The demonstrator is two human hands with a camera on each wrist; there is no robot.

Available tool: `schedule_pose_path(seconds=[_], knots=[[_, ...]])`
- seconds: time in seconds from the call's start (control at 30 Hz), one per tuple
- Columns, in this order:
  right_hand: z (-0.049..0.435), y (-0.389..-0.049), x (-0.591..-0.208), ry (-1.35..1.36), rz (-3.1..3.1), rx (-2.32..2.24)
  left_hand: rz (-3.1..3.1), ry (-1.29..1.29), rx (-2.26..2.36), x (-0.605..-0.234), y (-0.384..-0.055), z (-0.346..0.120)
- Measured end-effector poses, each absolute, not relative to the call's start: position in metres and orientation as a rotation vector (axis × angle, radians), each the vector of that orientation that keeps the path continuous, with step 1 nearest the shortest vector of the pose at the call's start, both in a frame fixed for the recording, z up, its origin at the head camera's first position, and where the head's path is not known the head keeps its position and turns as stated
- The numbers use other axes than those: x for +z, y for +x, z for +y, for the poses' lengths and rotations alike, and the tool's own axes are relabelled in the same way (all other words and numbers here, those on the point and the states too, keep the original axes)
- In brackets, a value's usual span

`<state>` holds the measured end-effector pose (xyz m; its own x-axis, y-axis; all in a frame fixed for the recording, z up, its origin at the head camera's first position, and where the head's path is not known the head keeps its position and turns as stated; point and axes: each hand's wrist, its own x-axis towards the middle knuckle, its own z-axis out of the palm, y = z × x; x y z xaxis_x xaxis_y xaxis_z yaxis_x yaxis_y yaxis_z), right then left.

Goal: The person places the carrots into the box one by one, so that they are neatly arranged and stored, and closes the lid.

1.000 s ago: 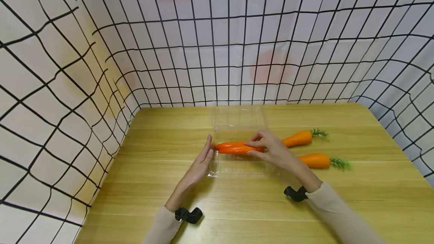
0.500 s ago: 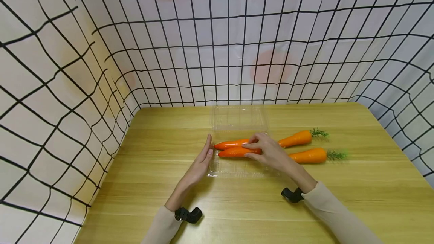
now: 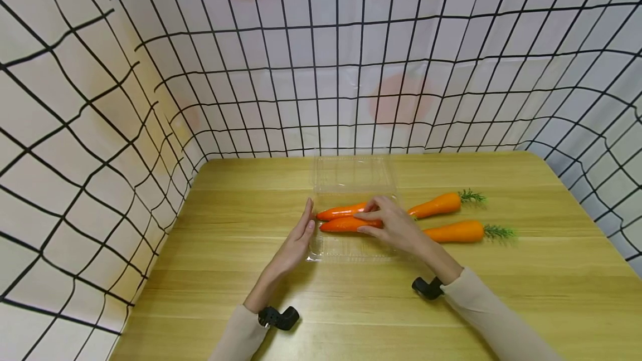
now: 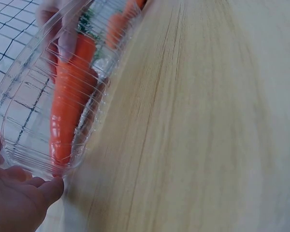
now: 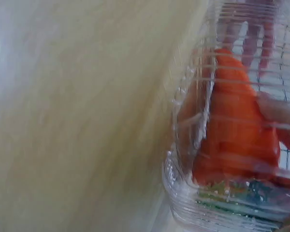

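A clear plastic clamshell box (image 3: 346, 250) stands on the table, its lid (image 3: 355, 173) folded back behind it. Two bright orange carrots lie in the base side by side, tips to the left: a rear carrot (image 3: 337, 213) and a front carrot (image 3: 340, 224). My right hand (image 3: 399, 226) pinches the front carrot near its thick end, with thumb and fingers on it. My left hand (image 3: 296, 243) rests with straight fingers against the box's left end. Through the box wall the front carrot (image 4: 67, 106) shows in the left wrist view; green leaves (image 4: 87, 24) top its thick end.
Two more carrots with leafy tops lie on the table right of the box: a back one (image 3: 441, 204) and a nearer one (image 3: 458, 231), partly behind my right hand. A white wall with a black grid (image 3: 358, 66) encloses the table (image 3: 225, 272).
My right hand has moved slightly left, and the front carrot has shifted nearer to me, apart from the rear one. The nearer loose carrot has slid a little left and back. My left hand stays put.
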<state>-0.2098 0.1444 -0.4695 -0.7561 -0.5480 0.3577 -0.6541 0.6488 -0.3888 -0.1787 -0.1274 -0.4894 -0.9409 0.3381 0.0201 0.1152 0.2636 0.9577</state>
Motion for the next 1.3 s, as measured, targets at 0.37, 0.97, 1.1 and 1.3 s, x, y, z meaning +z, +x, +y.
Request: schedule_pose_path(seconds=[0.37, 0.97, 1.1, 1.3], knots=[[0.137, -0.204, -0.470, 0.900, -2.775, 0.825, 2.339, 0.422, 1.748, -0.489, -0.179, -0.127], [0.132, -0.204, -0.470, 0.960, -2.739, 0.729, 2.342, 0.421, 1.755, -0.489, -0.179, -0.127], [0.132, -0.203, -0.471, 0.965, -2.716, 0.712, 2.344, 0.420, 1.752, -0.490, -0.179, -0.127], [0.131, -0.202, -0.469, 0.991, -2.631, 0.718, 2.334, 0.426, 1.757, -0.492, -0.180, -0.128]])
